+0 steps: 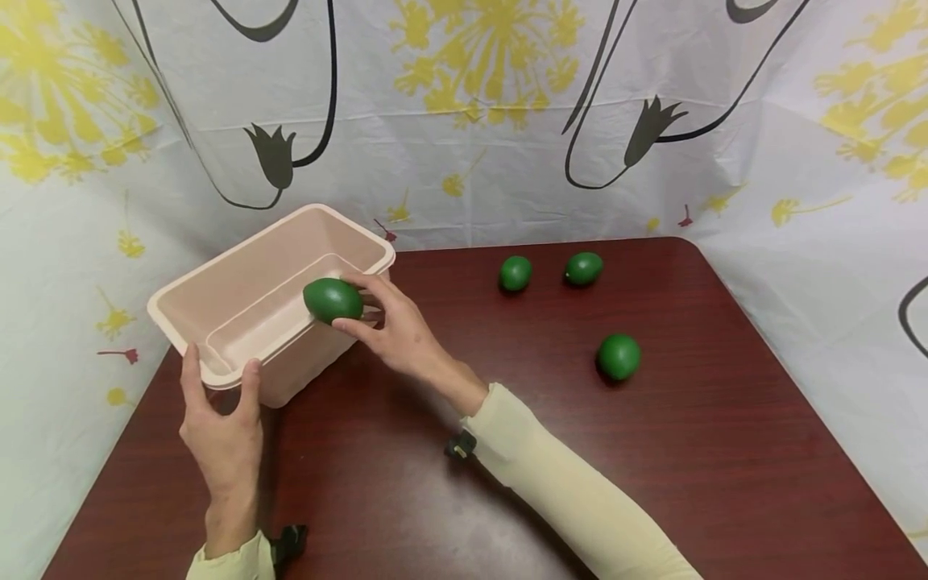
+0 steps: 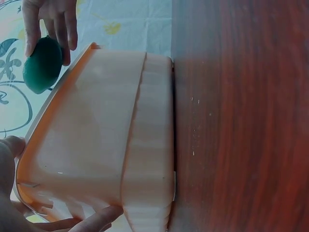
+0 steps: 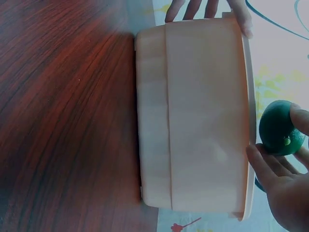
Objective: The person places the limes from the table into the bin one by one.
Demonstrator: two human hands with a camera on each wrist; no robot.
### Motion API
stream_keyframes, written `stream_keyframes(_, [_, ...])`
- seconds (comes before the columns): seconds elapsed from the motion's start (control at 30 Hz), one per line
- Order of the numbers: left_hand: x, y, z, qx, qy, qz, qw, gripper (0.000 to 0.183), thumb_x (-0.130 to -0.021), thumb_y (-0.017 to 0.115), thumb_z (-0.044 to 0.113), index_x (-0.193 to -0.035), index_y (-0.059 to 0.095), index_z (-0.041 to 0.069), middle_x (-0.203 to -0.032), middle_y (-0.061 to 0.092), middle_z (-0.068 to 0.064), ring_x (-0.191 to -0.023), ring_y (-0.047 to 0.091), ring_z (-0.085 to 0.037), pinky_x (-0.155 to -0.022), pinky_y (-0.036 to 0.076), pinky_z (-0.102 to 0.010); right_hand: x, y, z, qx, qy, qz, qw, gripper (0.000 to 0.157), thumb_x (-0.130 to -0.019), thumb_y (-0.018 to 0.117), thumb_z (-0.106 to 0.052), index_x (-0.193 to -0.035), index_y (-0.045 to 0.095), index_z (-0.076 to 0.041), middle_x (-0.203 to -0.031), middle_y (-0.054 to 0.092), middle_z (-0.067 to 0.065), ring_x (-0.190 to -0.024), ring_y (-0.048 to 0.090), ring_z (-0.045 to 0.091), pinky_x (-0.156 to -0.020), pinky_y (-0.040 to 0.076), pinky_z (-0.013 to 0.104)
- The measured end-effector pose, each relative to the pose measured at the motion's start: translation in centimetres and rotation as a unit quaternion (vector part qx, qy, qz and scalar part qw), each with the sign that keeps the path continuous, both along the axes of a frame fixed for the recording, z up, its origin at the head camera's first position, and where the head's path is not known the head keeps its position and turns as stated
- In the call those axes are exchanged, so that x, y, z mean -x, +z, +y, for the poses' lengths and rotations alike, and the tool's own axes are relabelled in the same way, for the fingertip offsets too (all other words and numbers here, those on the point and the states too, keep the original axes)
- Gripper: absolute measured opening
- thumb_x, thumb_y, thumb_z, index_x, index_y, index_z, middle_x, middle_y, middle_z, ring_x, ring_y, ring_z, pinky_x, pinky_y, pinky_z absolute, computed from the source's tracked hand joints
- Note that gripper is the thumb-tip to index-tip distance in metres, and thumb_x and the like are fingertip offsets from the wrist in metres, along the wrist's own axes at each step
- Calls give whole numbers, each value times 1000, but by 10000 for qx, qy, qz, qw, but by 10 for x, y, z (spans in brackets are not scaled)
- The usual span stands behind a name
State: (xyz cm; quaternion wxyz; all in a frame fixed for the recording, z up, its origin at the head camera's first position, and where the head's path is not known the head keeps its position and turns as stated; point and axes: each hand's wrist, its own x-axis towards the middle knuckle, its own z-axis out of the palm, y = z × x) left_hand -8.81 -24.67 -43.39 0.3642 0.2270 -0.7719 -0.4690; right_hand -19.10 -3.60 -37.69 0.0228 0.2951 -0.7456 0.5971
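Note:
My right hand (image 1: 408,334) holds a green lime (image 1: 332,300) between thumb and fingers, over the near rim of a beige plastic bin (image 1: 308,364). In the right wrist view the lime (image 3: 280,128) shows a small pale stem spot, and the fingertips are right at the bin's rim. With my left hand (image 1: 223,443) I grip the bin's near left corner, the thumb at the rim and the fingers around the end wall, as the left wrist view also shows. The part of the bin's floor that shows is bare.
Three more limes lie on the dark red wooden table (image 1: 696,451): one at the back (image 1: 515,274), one beside it to the right (image 1: 583,268), and one nearer (image 1: 619,357). Behind the table hangs a white curtain (image 1: 464,185) with yellow and grey flowers.

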Motion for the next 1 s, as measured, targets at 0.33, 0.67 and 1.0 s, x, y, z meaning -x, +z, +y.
stream_keyframes(0.33, [2,0,0,-20,-68,-12,10000,72,-91,80,41,-151,43,53,-153,60,-5,-130,59,-26,-114,41,-38,-2,0,0,-313,10,86,9995,58,-95,76,-16,-149,54,-13,-147,60,7,-121,67,23,-93,57,25])
stream_keyframes(0.67, [-1,1,-4,3,67,-18,10000,73,-90,81,41,-152,44,52,-149,63,-8,-124,61,-25,-109,41,-26,-4,-4,-6,-288,33,52,9996,58,-95,76,-16,-149,53,-13,-142,64,9,-119,69,22,-94,56,21])
stream_keyframes(1.0, [1,-3,-1,12,84,24,10000,74,-90,81,39,-154,46,45,-146,65,-10,-114,59,2,-102,38,-15,-4,-2,-6,-355,-32,67,9993,58,-95,77,-16,-148,53,-11,-145,62,9,-118,71,23,-91,56,18])
